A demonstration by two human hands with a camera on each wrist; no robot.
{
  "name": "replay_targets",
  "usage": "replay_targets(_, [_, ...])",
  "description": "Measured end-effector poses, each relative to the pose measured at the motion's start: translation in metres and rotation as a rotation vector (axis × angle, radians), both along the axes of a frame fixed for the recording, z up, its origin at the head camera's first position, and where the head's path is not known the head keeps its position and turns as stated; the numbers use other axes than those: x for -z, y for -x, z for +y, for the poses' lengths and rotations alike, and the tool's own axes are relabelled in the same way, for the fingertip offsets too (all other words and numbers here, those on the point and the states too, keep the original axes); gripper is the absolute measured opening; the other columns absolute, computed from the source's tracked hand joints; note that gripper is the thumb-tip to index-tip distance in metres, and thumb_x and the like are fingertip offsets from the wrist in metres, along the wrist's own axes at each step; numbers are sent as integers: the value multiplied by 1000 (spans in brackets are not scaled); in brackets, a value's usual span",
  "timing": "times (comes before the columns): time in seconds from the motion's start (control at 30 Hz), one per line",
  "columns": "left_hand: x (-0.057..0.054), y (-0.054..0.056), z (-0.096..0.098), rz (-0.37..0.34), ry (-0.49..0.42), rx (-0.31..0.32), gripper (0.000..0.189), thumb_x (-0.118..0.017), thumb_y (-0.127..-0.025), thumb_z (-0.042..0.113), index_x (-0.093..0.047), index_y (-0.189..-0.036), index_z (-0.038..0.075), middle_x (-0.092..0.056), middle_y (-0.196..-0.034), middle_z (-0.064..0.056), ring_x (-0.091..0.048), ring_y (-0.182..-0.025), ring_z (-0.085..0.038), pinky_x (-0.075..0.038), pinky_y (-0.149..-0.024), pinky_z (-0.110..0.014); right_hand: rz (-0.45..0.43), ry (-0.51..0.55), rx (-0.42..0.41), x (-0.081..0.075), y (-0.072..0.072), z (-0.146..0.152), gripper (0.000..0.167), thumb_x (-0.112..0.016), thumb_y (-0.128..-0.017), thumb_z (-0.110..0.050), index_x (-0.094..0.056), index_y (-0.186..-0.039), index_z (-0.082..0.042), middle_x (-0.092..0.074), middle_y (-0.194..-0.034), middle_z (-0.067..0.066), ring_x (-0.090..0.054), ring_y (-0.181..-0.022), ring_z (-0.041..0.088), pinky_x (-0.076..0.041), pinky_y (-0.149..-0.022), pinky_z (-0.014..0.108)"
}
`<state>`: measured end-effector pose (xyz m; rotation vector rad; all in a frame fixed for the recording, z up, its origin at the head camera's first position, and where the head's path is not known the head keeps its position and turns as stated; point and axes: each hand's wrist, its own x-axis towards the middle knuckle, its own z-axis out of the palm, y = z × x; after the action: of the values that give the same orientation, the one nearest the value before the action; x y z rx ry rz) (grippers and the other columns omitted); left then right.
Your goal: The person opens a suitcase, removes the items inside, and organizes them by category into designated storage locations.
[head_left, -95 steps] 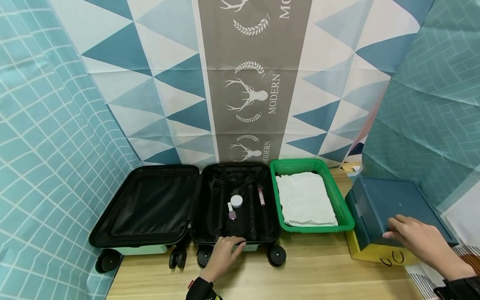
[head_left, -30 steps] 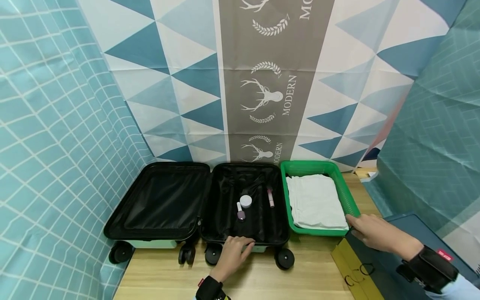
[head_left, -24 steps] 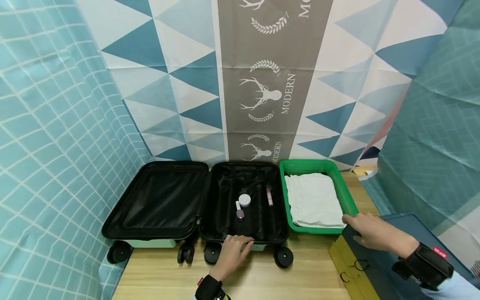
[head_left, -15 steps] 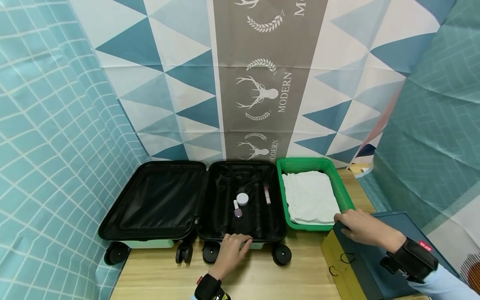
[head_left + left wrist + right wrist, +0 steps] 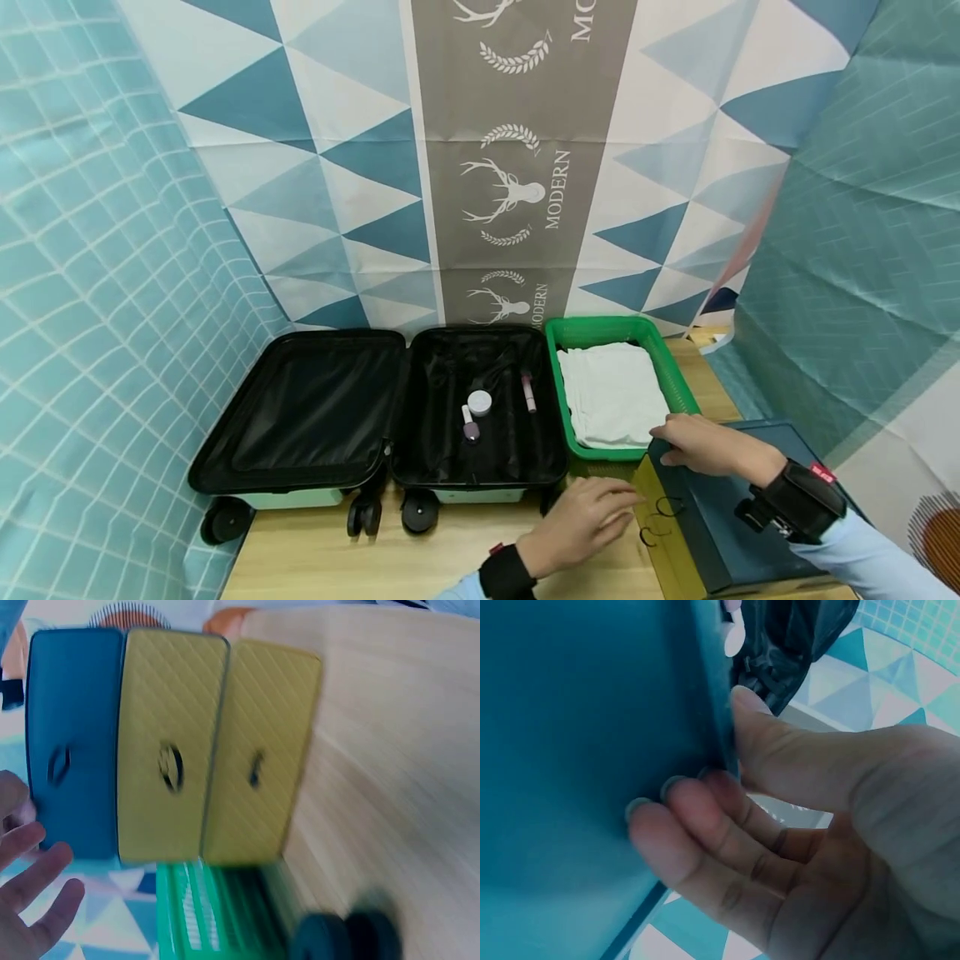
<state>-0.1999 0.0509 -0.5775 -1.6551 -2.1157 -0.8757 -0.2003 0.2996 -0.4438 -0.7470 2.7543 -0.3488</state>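
Drawer cabinet (image 5: 738, 521): we see it at the right end of the worktop (image 5: 337, 567), just beside the basket's near right corner; its top is blue, and the left wrist view gives us one blue drawer front (image 5: 75, 705) next to two yellow drawer fronts (image 5: 169, 697), with dark handles on them
Right hand (image 5: 712, 447): we find it gripping the cabinet's far left corner; in the right wrist view its thumb lies along the blue edge and its bent fingers (image 5: 667, 840) rest against the flat blue face
Left hand (image 5: 585, 523): over the worktop, near the drawer fronts, its fingers parted and loosely bent around nothing; in the left wrist view they reach the border of the blue front, and we cannot tell whether they touch it
Suitcase (image 5: 300, 408): we see it spread flat left of the basket, its two black-lined halves side by side; dark wheels (image 5: 420, 510) stick out toward us
Right half's contents: a white jar (image 5: 479, 403) with a nail polish bottle (image 5: 470, 427) just beside it; a slim pink tube (image 5: 528, 393) lies farther right
Green basket (image 5: 675, 379): between suitcase and cabinet; folded white cloth (image 5: 611, 396) lies inside
Backdrop: we face a wall sheet (image 5: 517, 92) printed with deer heads and triangles
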Motion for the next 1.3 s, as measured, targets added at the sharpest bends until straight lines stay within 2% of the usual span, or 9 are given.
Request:
replay_targets(0.07, [-1, -4, 10, -33, 35, 37, 31, -50, -106, 24, -58, -135, 17, -56, -134, -1, -52, -120, -7, -34, -101, -15, 11, -5, 4, 2, 1, -4, 22, -71, -89, -7, -68, -111, -2, -57, -87, -4, -53, -76, 17, -43, -64, 34])
replay_targets(0.13, [0, -5, 15, -47, 54, 50, 32, -48, -107, 28, -59, -135, 18, -54, -133, -2, -53, -113, -5, -33, -97, -12, 36, -4, -15, 3, 4, -7, 18, -71, -90, -8, -68, -107, -2, -55, -82, -5, -50, -71, 15, -41, -62, 33])
replay_targets(0.27, [1, -3, 21, -24, 66, 10, 28, -47, -107, 29, -63, -128, 19, -53, -125, 1, -52, -97, -2, -32, -87, -9, 57, 12, -33, 3, 9, -8, 19, -71, -92, -12, -68, -107, -2, -46, -76, -7, -41, -64, 7, -34, -59, 29])
replay_targets(0.43, [4, -1, 19, -18, 34, 14, 21, -52, -105, 26, -67, -117, 18, -58, -121, 3, -54, -100, -1, -33, -91, -10, 145, 63, -42, 5, 7, 6, 41, -72, -92, -26, -64, -123, -1, -52, -95, 0, -51, -80, 14, -42, -66, 31])
replay_targets(0.53, [8, -1, 12, -44, -34, 33, 16, -57, -103, 23, -68, -112, 15, -63, -121, 1, -57, -105, -2, -34, -95, -11, 217, 72, -62, 10, 6, 18, 43, -68, -95, -32, -63, -126, -3, -57, -110, 6, -58, -95, 25, -49, -74, 37])
replay_targets(0.63, [11, -1, 4, -41, -107, 39, 13, -60, -101, 20, -69, -108, 14, -65, -119, 0, -59, -110, -3, -34, -100, -13, 183, 99, -61, 16, 7, 28, 37, -61, -100, -28, -62, -126, -1, -61, -118, 11, -62, -102, 31, -52, -79, 42])
replay_targets(0.77, [15, 2, -5, -3, -190, 47, 11, -64, -98, 19, -72, -104, 14, -69, -116, 0, -62, -108, -4, -38, -99, -14, 68, 135, -22, 23, 6, 37, 38, -56, -102, -24, -60, -128, 4, -62, -121, 19, -62, -105, 36, -52, -82, 45])
replay_targets(0.97, [22, 7, -23, 30, -312, 78, 11, -70, -93, 14, -75, -101, 10, -72, -112, -5, -66, -104, -8, -44, -96, -17, 28, 125, 37, 28, 5, 41, 44, -57, -101, -27, -58, -128, 8, -62, -121, 24, -62, -105, 41, -52, -83, 49])
replay_targets(1.3, [27, 13, -52, 31, -320, -1, 11, -76, -88, 13, -78, -98, 11, -73, -111, -3, -67, -100, -4, -47, -89, -18, 27, 123, 42, 27, 8, 43, 40, -58, -101, -22, -57, -127, 9, -62, -119, 22, -63, -103, 39, -52, -81, 48])
